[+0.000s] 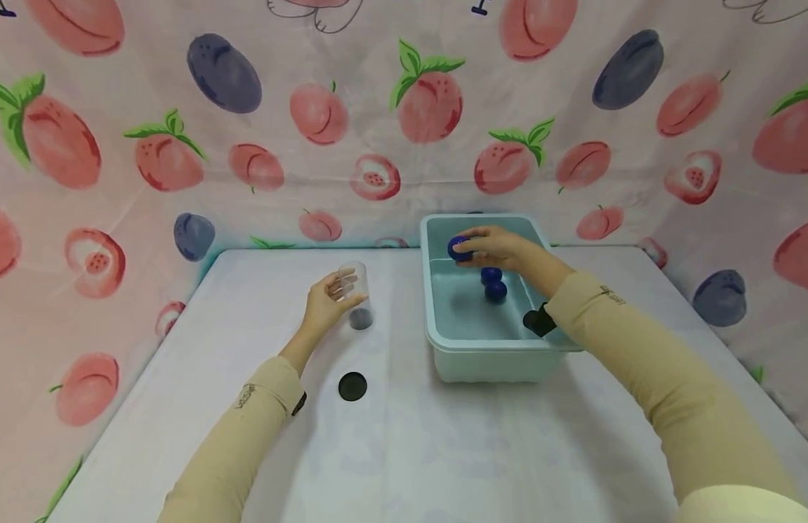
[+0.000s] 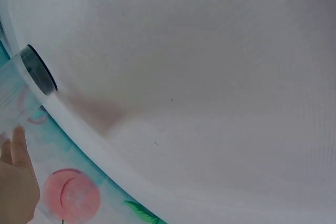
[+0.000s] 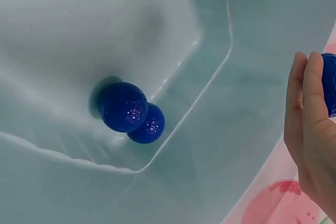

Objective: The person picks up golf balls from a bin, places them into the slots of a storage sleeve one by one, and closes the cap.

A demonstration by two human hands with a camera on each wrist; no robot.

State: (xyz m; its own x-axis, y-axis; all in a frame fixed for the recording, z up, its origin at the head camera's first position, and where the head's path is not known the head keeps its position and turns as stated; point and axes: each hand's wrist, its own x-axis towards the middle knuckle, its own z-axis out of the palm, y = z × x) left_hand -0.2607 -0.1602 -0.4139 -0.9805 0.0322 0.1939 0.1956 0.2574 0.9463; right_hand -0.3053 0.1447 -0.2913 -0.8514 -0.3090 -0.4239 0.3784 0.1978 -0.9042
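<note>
Fingertips of the right hand (image 1: pixel 502 250) are pinched round a blue ball (image 1: pixel 457 248) above the far end of the teal tub (image 1: pixel 482 349). Well to its left, an upright clear cup (image 1: pixel 356 294) is gripped by the left hand (image 1: pixel 325 305), which is nearer it.

Head view overlooks table (image 1: pixel 404 450); wrist views hover close.

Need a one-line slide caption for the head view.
Right hand lifts a blue ball from the pale green plastic bin; left hand holds a clear plastic cup.
</note>
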